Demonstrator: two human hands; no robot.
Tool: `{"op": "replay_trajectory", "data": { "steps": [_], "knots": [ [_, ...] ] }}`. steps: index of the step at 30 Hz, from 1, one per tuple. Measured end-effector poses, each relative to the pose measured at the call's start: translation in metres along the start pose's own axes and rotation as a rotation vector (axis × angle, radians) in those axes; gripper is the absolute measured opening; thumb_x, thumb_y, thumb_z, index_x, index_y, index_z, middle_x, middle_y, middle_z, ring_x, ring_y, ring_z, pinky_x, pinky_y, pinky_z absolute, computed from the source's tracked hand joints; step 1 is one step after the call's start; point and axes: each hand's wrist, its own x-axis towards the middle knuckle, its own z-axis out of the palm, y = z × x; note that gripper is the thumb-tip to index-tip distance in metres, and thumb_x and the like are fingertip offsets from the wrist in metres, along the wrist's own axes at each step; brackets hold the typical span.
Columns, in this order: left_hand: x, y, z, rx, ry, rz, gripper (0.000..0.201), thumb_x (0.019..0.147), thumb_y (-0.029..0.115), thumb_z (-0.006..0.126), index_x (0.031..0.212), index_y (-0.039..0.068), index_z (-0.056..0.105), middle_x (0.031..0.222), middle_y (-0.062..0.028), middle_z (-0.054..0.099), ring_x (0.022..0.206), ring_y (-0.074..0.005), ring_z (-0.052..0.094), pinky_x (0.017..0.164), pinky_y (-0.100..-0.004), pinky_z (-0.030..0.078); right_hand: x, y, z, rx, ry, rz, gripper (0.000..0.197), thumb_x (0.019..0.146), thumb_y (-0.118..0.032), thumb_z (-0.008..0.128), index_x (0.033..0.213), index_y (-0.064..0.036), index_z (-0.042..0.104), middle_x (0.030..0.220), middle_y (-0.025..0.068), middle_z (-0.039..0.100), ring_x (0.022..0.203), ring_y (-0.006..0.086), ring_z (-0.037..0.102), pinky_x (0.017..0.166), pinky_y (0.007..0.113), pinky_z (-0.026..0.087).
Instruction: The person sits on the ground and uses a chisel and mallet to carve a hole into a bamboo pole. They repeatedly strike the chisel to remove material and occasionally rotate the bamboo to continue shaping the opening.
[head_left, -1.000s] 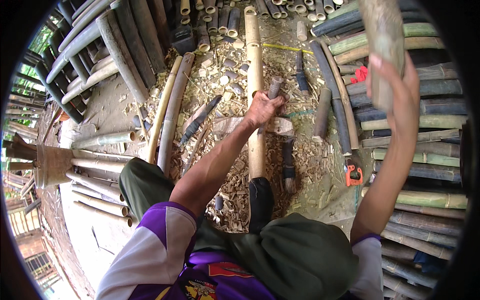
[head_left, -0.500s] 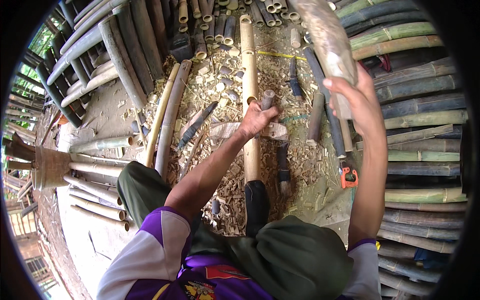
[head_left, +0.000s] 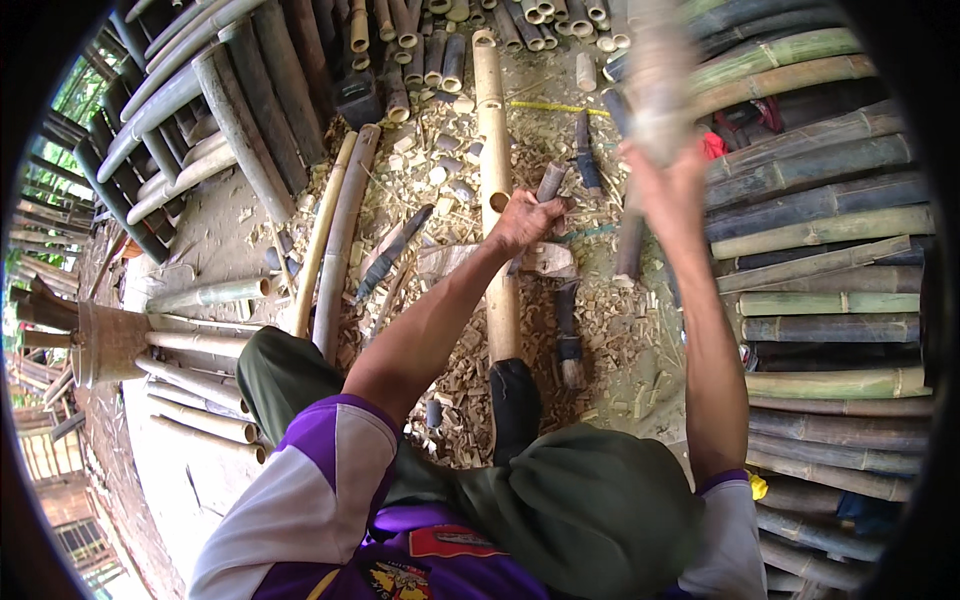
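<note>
A pale bamboo pole [head_left: 494,140] with cut holes runs away from me along the middle of the floor. My left hand [head_left: 528,220] is closed around the round handle of a chisel [head_left: 551,180] over the pole, just nearer than one hole. Its handle leans to the right; the blade is mostly hidden by the hand. Raised to the right, my right hand [head_left: 668,190] grips a thick wooden mallet [head_left: 657,85], smeared by motion and apart from the chisel. A dark-covered foot [head_left: 514,405] rests at the pole's near end. Under the pole lies a wooden block [head_left: 450,262].
Wood chips [head_left: 460,345] cover the floor. A dark-handled tool [head_left: 395,252] lies left of the pole, a brush-like tool [head_left: 568,335] to its right. Stacked bamboo [head_left: 820,245] lines the right side; more poles [head_left: 240,120] lean at the far left. A yellow tape [head_left: 560,107] lies beyond.
My right hand has swung left with the mallet, now blurred. My left hand has shifted slightly right, and the chisel handle tilts further right.
</note>
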Motion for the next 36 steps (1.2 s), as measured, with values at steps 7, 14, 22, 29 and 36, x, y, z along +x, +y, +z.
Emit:
{"op": "replay_trajectory", "data": {
  "steps": [7,14,22,29,36],
  "knots": [
    [-0.033,0.022,0.01,0.454,-0.138,-0.01,0.035,0.09,0.036,0.07,0.11,0.008,0.072,0.089,-0.0042,0.069,0.083,-0.0155,0.06,0.08,-0.0383,0.051,-0.008,0.013,-0.014,-0.124,-0.45,0.335,0.057,0.08,-0.019,0.073,0.126,0.005,0.049,0.099,0.0165,0.065,0.085,0.0251,0.067,0.071,0.037,0.057],
    [-0.115,0.055,0.041,0.216,-0.25,0.066,0.027,0.096,0.012,0.058,0.123,0.007,0.056,0.105,-0.0138,0.057,0.096,-0.0265,0.062,0.082,-0.0394,0.056,-0.189,0.038,-0.069,0.918,-0.03,0.805,0.051,0.085,-0.025,0.065,0.125,0.0008,0.048,0.096,0.0131,0.062,0.071,0.0246,0.065,0.057,0.036,0.057],
    [-0.184,-0.021,0.039,0.85,-0.434,0.567,0.048,0.059,0.029,0.072,0.102,0.008,0.068,0.103,-0.0136,0.053,0.104,-0.0324,0.053,0.089,-0.0437,0.043,-0.309,0.043,-0.054,0.542,-0.018,1.185,0.032,0.083,-0.028,0.065,0.098,-0.0007,0.059,0.07,0.0129,0.063,0.059,0.0217,0.061,0.057,0.034,0.051],
    [-0.182,-0.036,0.023,0.779,-0.414,0.536,0.047,0.053,0.035,0.07,0.091,0.007,0.069,0.095,-0.012,0.052,0.097,-0.0319,0.053,0.087,-0.045,0.042,-0.329,0.041,-0.046,0.547,-0.023,1.155,0.039,0.082,-0.026,0.066,0.107,0.0027,0.057,0.074,0.0137,0.063,0.064,0.0223,0.062,0.059,0.033,0.051],
    [-0.181,-0.029,0.023,0.754,-0.38,0.599,0.035,0.058,0.026,0.069,0.087,0.006,0.069,0.09,-0.0131,0.053,0.091,-0.0322,0.055,0.082,-0.0451,0.044,-0.31,0.015,-0.045,0.539,0.004,1.102,0.043,0.082,-0.019,0.067,0.115,0.0045,0.052,0.082,0.0144,0.065,0.07,0.0234,0.064,0.064,0.034,0.052]
  ]
}}
